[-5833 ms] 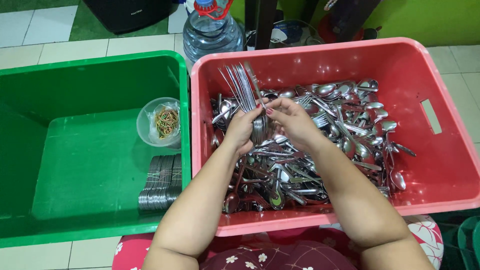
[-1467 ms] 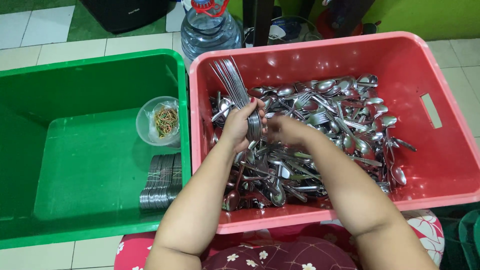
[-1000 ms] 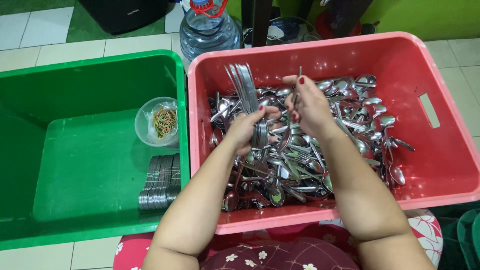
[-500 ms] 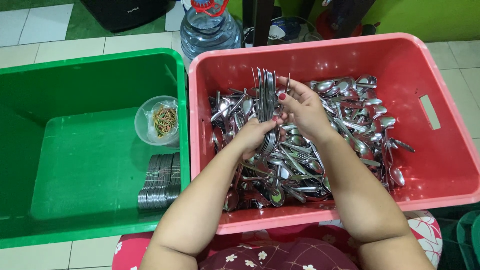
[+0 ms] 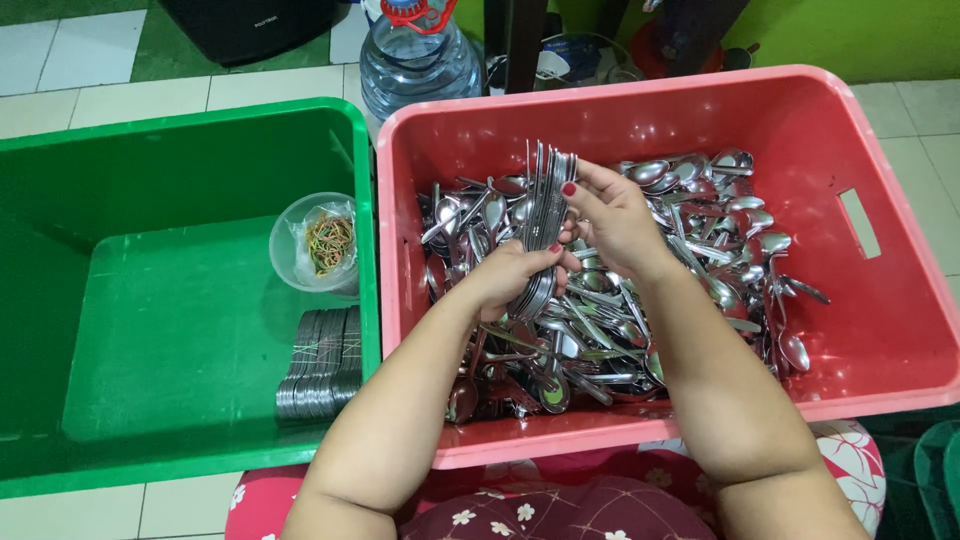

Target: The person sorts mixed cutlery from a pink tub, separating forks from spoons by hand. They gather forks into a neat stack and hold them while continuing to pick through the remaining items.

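2 crates side by side on a tiled floor: 1 green crate (image 5: 180, 330) on the left, 1 red crate (image 5: 660, 120) on the right, rims touching.

Left hand (image 5: 515, 280) is curled tight around the lower part of 1 bundle of forks (image 5: 545, 215), held about upright over the red crate, tines up. Exact fork count in the bundle can't be told, roughly 8 or more, packed flat against each other. Right hand (image 5: 615, 220) sits just right of the bundle, fingers (image 5: 580, 190) pinching its upper part, thumb side against the metal. Red nail polish shows on both hands. Both forearms come in from the bottom edge, over the red crate's near rim.

Red crate holds 1 loose pile of cutlery (image 5: 690, 260), mostly spoons with some forks, far too many and too tangled to count. Pile covers the floor of the crate from left wall to about 3/4 across; right end bare.

Green crate holds 2 things: 1 clear plastic cup (image 5: 312, 245) with rubber bands inside, count unclear, standing near the right wall; 1 row of stacked cutlery (image 5: 320, 365) lying flat just below the cup, near the right wall.

Behind the crates: 1 water jug (image 5: 420, 60) with a red cap handle, touching or just beside the red crate's far-left corner. 1 black box (image 5: 250, 25) at top left. Floral fabric (image 5: 560, 500) at bottom.
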